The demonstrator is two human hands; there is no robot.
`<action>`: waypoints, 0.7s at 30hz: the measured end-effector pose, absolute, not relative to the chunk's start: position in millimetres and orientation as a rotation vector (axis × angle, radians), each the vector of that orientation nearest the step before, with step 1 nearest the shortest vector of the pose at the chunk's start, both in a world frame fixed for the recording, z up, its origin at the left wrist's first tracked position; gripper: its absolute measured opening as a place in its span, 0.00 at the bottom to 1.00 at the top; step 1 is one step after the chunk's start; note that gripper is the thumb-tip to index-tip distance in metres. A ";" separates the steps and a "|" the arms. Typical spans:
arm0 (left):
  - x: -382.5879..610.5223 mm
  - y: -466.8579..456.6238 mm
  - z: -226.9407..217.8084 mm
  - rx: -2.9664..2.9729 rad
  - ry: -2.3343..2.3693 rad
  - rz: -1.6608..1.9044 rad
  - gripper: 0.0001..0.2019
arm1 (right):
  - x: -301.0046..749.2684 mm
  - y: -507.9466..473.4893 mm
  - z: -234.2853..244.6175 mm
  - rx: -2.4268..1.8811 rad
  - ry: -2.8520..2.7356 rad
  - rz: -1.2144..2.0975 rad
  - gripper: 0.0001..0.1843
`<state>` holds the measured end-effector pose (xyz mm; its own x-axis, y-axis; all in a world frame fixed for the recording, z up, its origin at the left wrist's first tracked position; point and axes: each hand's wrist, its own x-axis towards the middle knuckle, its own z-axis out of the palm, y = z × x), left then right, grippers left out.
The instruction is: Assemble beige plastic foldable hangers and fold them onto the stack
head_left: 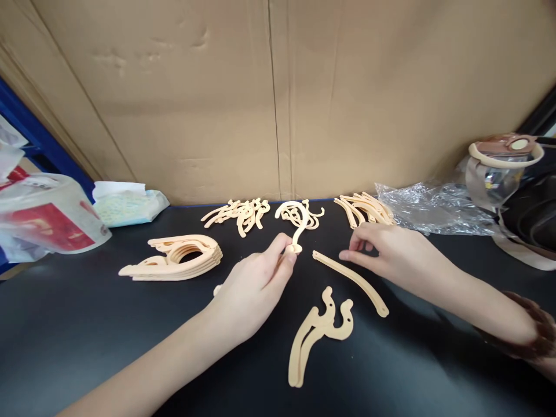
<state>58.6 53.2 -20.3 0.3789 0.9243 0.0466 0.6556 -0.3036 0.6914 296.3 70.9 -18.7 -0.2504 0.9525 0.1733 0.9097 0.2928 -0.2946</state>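
Observation:
My left hand (256, 289) is closed, its thumb and fingers pinching the base of a cream plastic hanger hook (302, 226). The hook's curve points up and to the left. A small pale end of something (218, 289) shows at the far side of that hand; the rest is hidden. My right hand (382, 246) hovers with fingers loosely bent and thumb apart, nothing visible between them. Just left of it lies a long curved hanger arm (354, 278) on the black table (208, 376). Nearer to me, two notched hanger pieces (319, 330) lie overlapping.
Stacked folded hangers (174, 260) lie on the left. Along the back are piles of notched pieces (243, 214), hooks (315, 219) and curved arms (367, 207). Clear plastic wrap (421, 205) and a bottle (495, 174) stand right; a tissue pack (128, 204) and paper roll (56, 214) left. Cardboard (195, 104) rises behind.

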 end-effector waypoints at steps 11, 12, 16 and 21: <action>59.8 63.3 -24.1 1.102 1.010 0.758 0.06 | 294.0 69.0 -24.3 -1.593 -2.296 0.470 0.14; 59.8 62.7 -23.8 1.087 1.012 0.736 0.06 | 293.5 69.9 -22.9 -1.539 -2.227 0.580 0.14; 59.6 60.4 -24.7 1.084 0.984 0.666 0.06 | 290.1 68.4 -16.4 -1.262 -1.889 1.116 0.13; 60.4 59.2 -26.6 1.115 0.919 0.645 0.07 | 287.6 62.4 -13.6 -1.142 -1.688 1.275 0.17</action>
